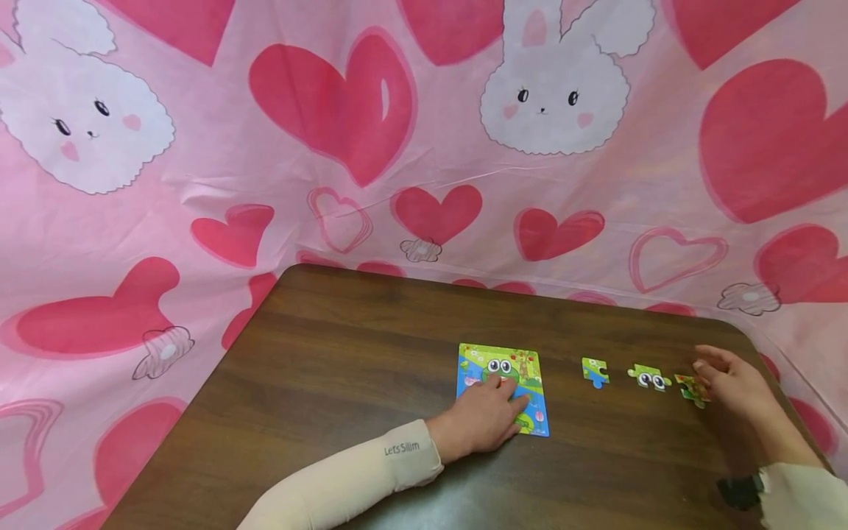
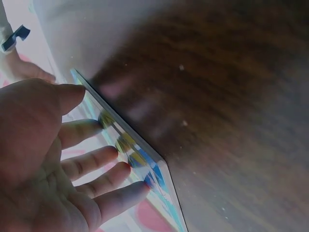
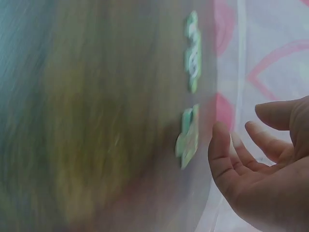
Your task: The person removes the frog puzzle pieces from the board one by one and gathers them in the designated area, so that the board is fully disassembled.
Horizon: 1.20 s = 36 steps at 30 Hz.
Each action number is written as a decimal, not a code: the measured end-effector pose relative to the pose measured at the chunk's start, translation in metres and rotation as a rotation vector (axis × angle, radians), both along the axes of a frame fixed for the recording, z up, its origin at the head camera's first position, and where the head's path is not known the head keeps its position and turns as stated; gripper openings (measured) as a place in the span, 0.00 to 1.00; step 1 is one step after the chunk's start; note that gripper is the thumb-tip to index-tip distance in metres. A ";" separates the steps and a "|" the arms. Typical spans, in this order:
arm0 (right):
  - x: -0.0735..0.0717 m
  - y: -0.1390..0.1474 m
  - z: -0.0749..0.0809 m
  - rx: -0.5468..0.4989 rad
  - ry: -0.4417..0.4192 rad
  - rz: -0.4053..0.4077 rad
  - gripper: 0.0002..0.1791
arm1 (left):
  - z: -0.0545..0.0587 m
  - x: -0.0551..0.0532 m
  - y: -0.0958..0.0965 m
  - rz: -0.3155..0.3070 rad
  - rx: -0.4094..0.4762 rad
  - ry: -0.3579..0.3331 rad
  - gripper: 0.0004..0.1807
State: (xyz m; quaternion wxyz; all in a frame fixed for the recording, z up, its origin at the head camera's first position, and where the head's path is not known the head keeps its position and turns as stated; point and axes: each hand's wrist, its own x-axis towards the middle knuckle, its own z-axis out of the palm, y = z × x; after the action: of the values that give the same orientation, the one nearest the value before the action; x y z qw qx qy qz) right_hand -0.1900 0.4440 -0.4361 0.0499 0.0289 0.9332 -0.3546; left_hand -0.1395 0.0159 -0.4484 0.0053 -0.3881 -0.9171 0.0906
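A small puzzle board (image 1: 532, 384) printed with a green frog lies near the middle of the brown table. My left hand (image 1: 478, 417) rests on its lower part, fingers spread and nearly straight, fingertips touching the picture surface. To the right of the board, three loose puzzle pieces lie in a row: a green-and-blue piece (image 1: 595, 372), a piece with two frog eyes (image 1: 651, 378) and a piece with a tree print (image 1: 692, 388). Beside the tree piece hovers my right hand (image 1: 743, 386), its fingers loosely bent and holding nothing. The right wrist view shows a gap between those fingers and the tree piece (image 3: 189, 137).
The dark wooden table (image 1: 344, 353) has rounded far corners. A pink curtain (image 1: 464, 162) with hearts and rabbits hangs behind it and along its left side. A dark strap (image 1: 740, 492) sits at my right wrist, by the sleeve.
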 end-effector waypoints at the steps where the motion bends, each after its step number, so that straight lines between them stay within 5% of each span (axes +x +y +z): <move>1: -0.001 -0.003 0.001 -0.028 -0.006 0.001 0.29 | 0.000 0.001 0.001 0.002 -0.003 0.009 0.26; 4: -0.004 -0.012 0.005 -0.125 -0.038 0.008 0.29 | -0.001 0.004 0.002 0.008 -0.005 0.051 0.25; 8: -0.006 -0.023 0.006 -0.388 -0.070 0.021 0.12 | -0.001 0.009 0.003 0.010 0.006 0.094 0.22; 11: -0.005 -0.032 0.006 -0.599 -0.077 0.040 0.15 | 0.000 0.010 0.002 -0.001 0.013 0.090 0.16; 15: -0.007 -0.046 0.007 -0.705 -0.082 0.080 0.16 | 0.002 0.009 0.000 -0.008 0.014 0.061 0.12; 21: -0.015 -0.071 0.011 -0.758 -0.111 0.113 0.13 | 0.003 0.011 -0.002 -0.017 0.030 0.090 0.12; 29: -0.026 -0.114 0.014 -0.728 -0.138 0.155 0.11 | 0.005 0.020 -0.007 0.006 0.022 0.045 0.19; 36: -0.030 -0.145 0.008 -0.665 -0.176 0.171 0.20 | 0.004 0.026 -0.009 0.013 0.018 0.054 0.20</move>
State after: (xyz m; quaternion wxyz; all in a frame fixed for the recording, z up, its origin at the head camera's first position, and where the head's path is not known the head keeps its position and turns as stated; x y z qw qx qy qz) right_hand -0.2203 0.2985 -0.4276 0.1663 -0.0368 0.7580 -0.6297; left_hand -0.1138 0.0065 -0.4446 0.0327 -0.3795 -0.9199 0.0930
